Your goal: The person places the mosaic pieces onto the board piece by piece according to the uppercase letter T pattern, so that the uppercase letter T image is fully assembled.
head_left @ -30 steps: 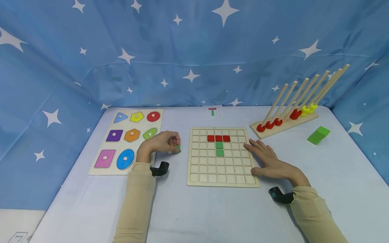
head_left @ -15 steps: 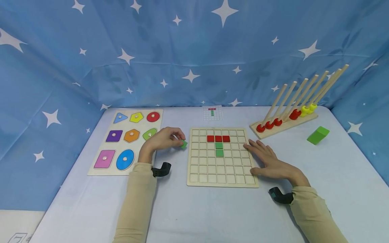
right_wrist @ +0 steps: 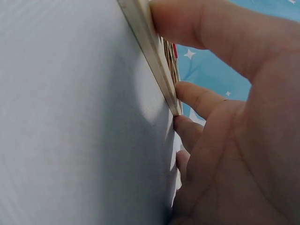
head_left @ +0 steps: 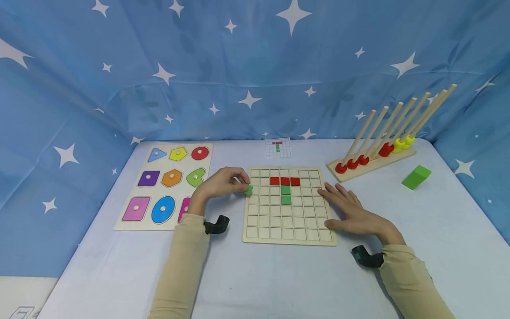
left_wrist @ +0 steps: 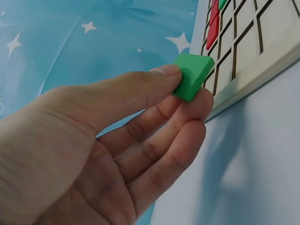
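My left hand [head_left: 223,182] pinches a green square tile [left_wrist: 193,75] between thumb and fingertips, at the left edge of a wooden grid board [head_left: 292,221]. The tile is held tilted in the left wrist view. On the board, three red tiles [head_left: 284,181] form a row, and two green tiles [head_left: 285,200] run down from the middle one. My right hand [head_left: 352,217] rests at the board's right side with fingers spread. In the right wrist view its thumb [right_wrist: 183,21] and fingertips touch the board's rim [right_wrist: 154,65].
Behind the board lies a small printed card [head_left: 278,148] with a matching coloured pattern. A knobbed shape puzzle [head_left: 131,188] is at the left. A peg stand [head_left: 372,165] with red and yellow beads and a green block [head_left: 416,177] stand at the right.
My left hand has carried the green tile rightward, from the tabletop beside the shape puzzle to the board's left edge. The board and right fingertips have shifted very slightly left.
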`<state>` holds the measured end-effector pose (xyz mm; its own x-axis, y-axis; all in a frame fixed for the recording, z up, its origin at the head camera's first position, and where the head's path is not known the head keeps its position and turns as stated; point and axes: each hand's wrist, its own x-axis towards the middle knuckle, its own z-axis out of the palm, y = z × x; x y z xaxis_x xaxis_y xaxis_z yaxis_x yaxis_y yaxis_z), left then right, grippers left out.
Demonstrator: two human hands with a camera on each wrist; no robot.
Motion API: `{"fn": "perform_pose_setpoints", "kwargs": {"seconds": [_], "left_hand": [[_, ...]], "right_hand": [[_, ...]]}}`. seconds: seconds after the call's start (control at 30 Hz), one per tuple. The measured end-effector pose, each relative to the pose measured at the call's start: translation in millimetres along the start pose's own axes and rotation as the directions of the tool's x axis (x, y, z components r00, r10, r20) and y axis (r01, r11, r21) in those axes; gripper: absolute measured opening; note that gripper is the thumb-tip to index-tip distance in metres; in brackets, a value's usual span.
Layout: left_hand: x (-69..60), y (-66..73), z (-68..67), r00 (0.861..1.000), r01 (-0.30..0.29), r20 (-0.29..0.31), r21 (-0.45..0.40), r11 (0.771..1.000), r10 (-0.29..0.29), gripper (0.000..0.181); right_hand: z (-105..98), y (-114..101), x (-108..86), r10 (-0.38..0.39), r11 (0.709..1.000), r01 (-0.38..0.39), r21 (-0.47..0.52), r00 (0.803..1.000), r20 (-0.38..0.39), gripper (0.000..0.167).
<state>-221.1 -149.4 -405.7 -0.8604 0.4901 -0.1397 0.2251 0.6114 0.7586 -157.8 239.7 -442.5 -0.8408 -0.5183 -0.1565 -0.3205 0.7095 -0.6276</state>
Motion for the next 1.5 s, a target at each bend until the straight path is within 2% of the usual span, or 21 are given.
{"fn": "perform_pose_setpoints", "kwargs": {"seconds": [0.6, 0.97, 1.27, 1.5], "left_hand": [[12.1, 7.5, 19.4, 0.999, -0.012, 0.036, -0.008, 1.0, 0.012, 0.012], [16.7, 15.9, 31.9, 0.991, -0.099, 0.085, -0.018, 0.995, 0.1, 0.013], [19.4, 17.9, 38.6, 0.992, -0.084, 0.089, -0.022, 0.996, 0.086, 0.012], [20.2, 21.9, 43.2, 0.99, -0.103, 0.093, -0.025, 0.994, 0.105, 0.012]], "right_hand": [[0.5, -1.2, 0.7, -0.019, 0.999, 0.019, 0.031, 1.0, -0.004, 0.081], [2.1, -2.2, 1.6, -0.006, 1.0, 0.006, 0.011, 1.0, -0.01, 0.081], [3.4, -1.9, 1.6, 0.001, 1.0, 0.0, 0.006, 1.0, -0.011, 0.081], [3.0, -0.8, 2.3, -0.005, 1.0, 0.006, 0.008, 1.0, -0.009, 0.081]]}}
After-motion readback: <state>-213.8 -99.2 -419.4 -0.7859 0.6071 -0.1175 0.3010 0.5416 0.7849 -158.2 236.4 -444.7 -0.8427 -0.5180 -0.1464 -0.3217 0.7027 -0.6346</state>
